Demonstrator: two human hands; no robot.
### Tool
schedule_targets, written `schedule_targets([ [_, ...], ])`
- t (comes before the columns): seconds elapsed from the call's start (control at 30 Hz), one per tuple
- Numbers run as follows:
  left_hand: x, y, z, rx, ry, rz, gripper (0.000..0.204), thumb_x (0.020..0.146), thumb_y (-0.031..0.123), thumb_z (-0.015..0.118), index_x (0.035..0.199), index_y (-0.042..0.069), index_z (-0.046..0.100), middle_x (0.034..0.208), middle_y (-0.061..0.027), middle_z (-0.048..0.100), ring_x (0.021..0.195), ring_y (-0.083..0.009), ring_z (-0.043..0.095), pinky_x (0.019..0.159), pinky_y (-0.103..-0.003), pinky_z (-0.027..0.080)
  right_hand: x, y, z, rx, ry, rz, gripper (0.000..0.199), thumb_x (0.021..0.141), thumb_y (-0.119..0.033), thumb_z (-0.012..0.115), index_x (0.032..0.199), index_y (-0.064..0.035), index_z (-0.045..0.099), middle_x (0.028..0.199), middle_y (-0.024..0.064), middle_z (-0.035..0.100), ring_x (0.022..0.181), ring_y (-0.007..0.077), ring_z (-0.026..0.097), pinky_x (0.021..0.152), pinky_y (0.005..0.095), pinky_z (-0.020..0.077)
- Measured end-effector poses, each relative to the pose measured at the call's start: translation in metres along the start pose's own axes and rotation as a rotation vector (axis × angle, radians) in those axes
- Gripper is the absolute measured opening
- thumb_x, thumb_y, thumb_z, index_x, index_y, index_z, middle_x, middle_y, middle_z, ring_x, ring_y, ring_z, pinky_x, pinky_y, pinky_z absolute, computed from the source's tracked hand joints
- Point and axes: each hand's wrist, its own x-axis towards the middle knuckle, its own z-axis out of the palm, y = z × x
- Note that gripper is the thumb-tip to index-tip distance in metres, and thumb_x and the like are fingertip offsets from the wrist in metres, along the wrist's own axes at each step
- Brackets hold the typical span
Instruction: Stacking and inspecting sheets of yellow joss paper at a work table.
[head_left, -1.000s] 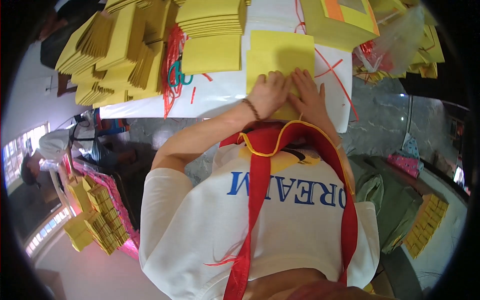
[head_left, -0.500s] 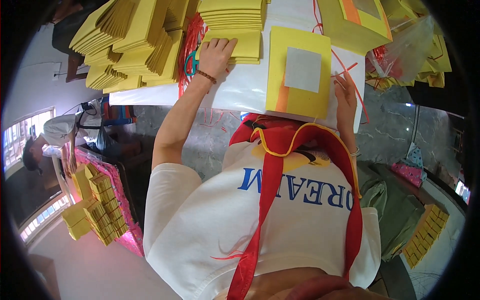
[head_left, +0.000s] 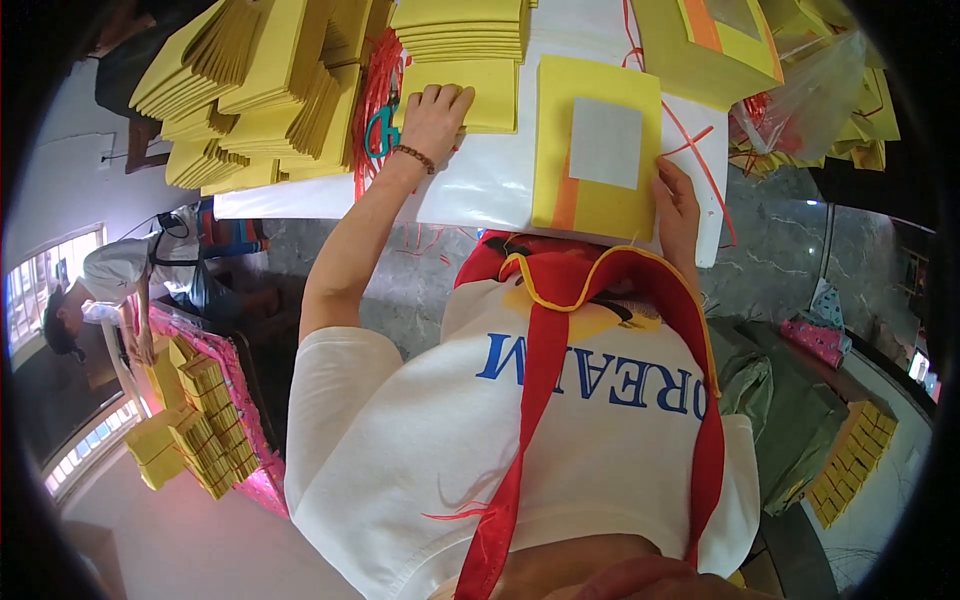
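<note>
My left hand [head_left: 432,125] lies palm down over the near edge of a folded yellow paper packet [head_left: 492,98], fingers bent over it and thumb hidden. Teal-handled scissors [head_left: 380,132] lie just left of that hand, by a bundle of red strips [head_left: 374,90]. Toward the table's near edge stands a thick yellow paper stack [head_left: 605,85], with a grey panel and an orange band on its top. My right hand [head_left: 678,208] is at the right side of this stack, its fingers stretched out and slightly bent against it, with nothing seen in them.
Folded yellow packets [head_left: 270,70] are piled at the left, and more [head_left: 460,25] lie beyond my left hand. Another yellow block [head_left: 705,60] stands far right, near a clear plastic bag [head_left: 812,100]. Red strips [head_left: 705,170] cross the white table [head_left: 470,200]. A person [head_left: 125,270] works at the left.
My right hand has moved left and nearer to me, from beside the thick stack to its side. My left hand has stayed at the packet, whose layered near edge now looks thinner.
</note>
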Motion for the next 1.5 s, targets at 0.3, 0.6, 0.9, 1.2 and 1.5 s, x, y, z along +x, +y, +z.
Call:
schedule_targets([
  [0.3, -0.007, 0.010, -0.006, -0.023, -0.106, -0.045, 0.060, 0.069, 0.014, 0.061, 0.124, 0.006, 0.039, 0.110, -0.0114, 0.045, 0.102, -0.0281, 0.043, 0.082, -0.040, 0.035, -0.002, -0.002, 0.003, -0.135, -0.008, -0.097, 0.029, 0.084, -0.010, 0.054, 0.112, -0.0025, 0.053, 0.117, 0.0088, 0.045, 0.104, 0.0169, 0.048, 0.082, 0.0270, 0.0431],
  [0.6, -0.015, 0.001, -0.013, -0.014, -0.021, 0.032, 0.055, 0.070, 0.015, 0.062, 0.121, 0.009, 0.042, 0.094, -0.0094, 0.052, 0.088, -0.0258, 0.050, 0.073, -0.037, 0.040, -0.002, -0.002, 0.005, -0.217, -0.043, -0.105, 0.027, 0.083, -0.010, 0.054, 0.110, -0.0056, 0.056, 0.121, 0.0057, 0.040, 0.104, 0.0144, 0.046, 0.080, 0.0241, 0.0416],
  [0.9, -0.006, 0.011, -0.014, -0.031, -0.032, -0.025, 0.046, 0.067, 0.018, 0.064, 0.111, 0.013, 0.050, 0.090, -0.0074, 0.053, 0.085, -0.0239, 0.051, 0.071, -0.037, 0.039, -0.006, 0.000, 0.003, -0.256, -0.047, -0.131, 0.028, 0.081, -0.012, 0.057, 0.109, -0.0071, 0.057, 0.120, 0.0059, 0.042, 0.091, 0.0120, 0.046, 0.069, 0.0216, 0.0395],
  [1.2, -0.020, 0.018, 0.010, -0.032, 0.075, -0.070, 0.048, 0.068, 0.012, 0.060, 0.115, 0.013, 0.048, 0.107, -0.0108, 0.050, 0.101, -0.0278, 0.046, 0.083, -0.041, 0.036, -0.007, 0.001, 0.000, -0.212, -0.043, -0.092, 0.028, 0.081, -0.011, 0.057, 0.109, -0.0072, 0.057, 0.120, 0.0061, 0.042, 0.092, 0.0128, 0.047, 0.071, 0.0222, 0.0400],
  [1.5, -0.014, 0.008, -0.008, -0.023, -0.144, -0.043, 0.053, 0.068, 0.013, 0.060, 0.119, 0.014, 0.045, 0.116, -0.0121, 0.045, 0.110, -0.0308, 0.041, 0.090, -0.043, 0.033, 0.003, -0.006, -0.005, -0.715, -0.180, -0.611, 0.032, 0.075, -0.019, 0.063, 0.107, -0.0128, 0.059, 0.124, 0.0081, 0.048, 0.124, 0.0314, 0.033, 0.095, 0.0431, 0.0319],
])
